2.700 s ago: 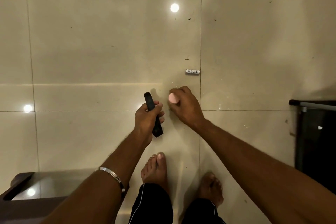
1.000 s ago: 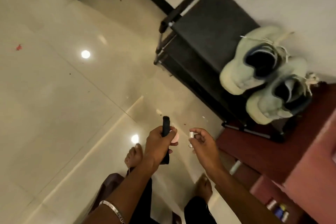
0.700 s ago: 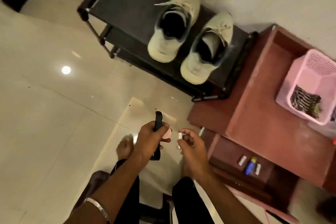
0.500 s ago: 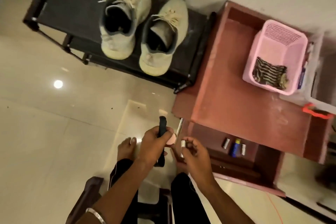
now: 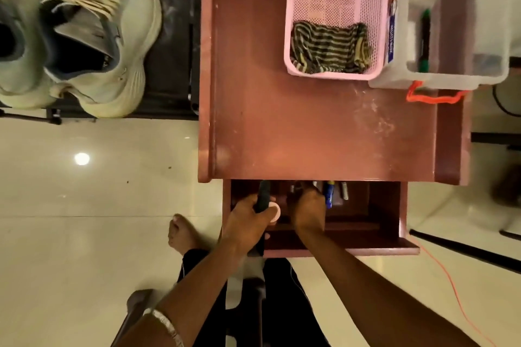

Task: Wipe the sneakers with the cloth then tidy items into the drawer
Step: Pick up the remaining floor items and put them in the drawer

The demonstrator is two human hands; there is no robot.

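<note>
The open reddish wooden drawer [image 5: 366, 222] holds both hands. Inside it the left hand [image 5: 248, 222] grips a slim black stick-shaped object [image 5: 263, 196] and a small pink round piece [image 5: 275, 211] — the right hand [image 5: 307, 211], fingers curled, perhaps pinches something hidden. Beyond the drawer sits a striped cloth [image 5: 328, 48] in a pink mesh basket [image 5: 375, 8]; left of the drawer, pale green sneakers [image 5: 124, 36].

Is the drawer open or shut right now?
Open: the drawer is pulled out below the tabletop, its inside showing, with both hands reaching in.
</note>
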